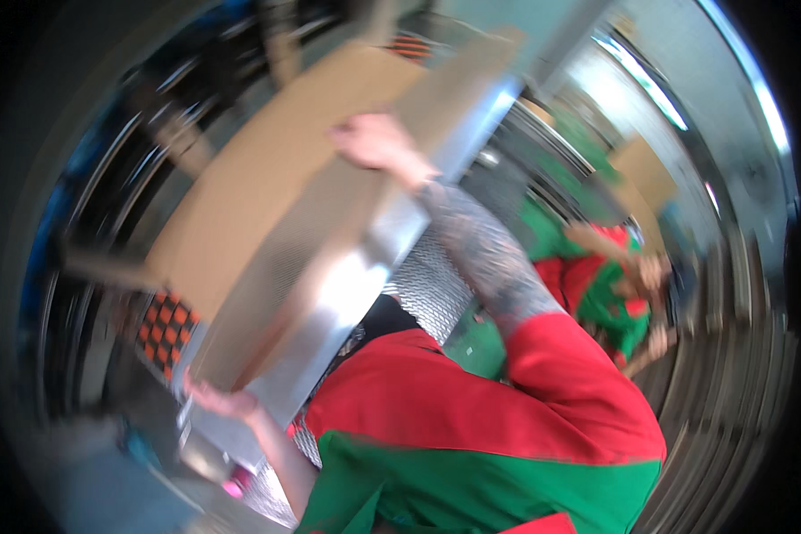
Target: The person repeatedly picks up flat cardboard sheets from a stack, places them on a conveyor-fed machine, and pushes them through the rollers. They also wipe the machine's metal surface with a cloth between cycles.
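A large brown cardboard sheet (267, 169) lies slantwise in front of me, reaching from near left to far right. My right hand (376, 142), its tattooed forearm stretched out, rests on the sheet's near side with its fingers curled in. Blur hides what those fingers hold, if anything. Down at the sheet's near left end is my left hand (222, 400), its fingers stretched out by the corner. Along the side closest to me runs a shiny metal ledge (351, 285), with a cardboard strip (476, 80) above its far part.
Orange-and-black checkered patches (167, 334) mark both ends of the sheet. Dark machine rails (107, 222) stand beyond it. To the right, a co-worker (610, 285) in red and green is beside a cardboard panel (645, 178). Stacked sheets (730, 356) line the right side.
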The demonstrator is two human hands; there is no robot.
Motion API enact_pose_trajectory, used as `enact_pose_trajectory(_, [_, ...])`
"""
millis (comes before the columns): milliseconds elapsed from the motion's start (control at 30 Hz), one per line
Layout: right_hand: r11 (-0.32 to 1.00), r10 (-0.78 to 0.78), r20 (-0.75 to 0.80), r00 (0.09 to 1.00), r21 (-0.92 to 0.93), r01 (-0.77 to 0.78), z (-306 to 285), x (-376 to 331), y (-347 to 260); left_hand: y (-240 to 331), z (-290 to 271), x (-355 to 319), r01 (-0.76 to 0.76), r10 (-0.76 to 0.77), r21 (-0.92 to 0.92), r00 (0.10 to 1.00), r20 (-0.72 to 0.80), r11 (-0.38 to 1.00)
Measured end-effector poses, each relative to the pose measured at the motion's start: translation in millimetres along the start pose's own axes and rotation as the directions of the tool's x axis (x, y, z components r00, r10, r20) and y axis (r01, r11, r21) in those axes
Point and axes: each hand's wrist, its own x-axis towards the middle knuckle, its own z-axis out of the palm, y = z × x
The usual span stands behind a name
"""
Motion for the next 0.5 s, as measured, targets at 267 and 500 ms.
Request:
enact_pose_trajectory(267, [0.993, -0.09, -0.192, 0.977, 0.063, 0.103, 4.6, 2.1, 0.0, 12.5, -2.1, -9.7, 0.044, -0.045, -0.056, 0.999, -0.012, 0.997])
enact_pose_trajectory(500, [0.697, -0.695, 0.203, 0.69, -0.046, 0.716, -2.9, -65.6, -81.6, 21.9, -1.3, 2.6, 0.05, -0.049, -0.112, 0.999, 0.009, 0.992])
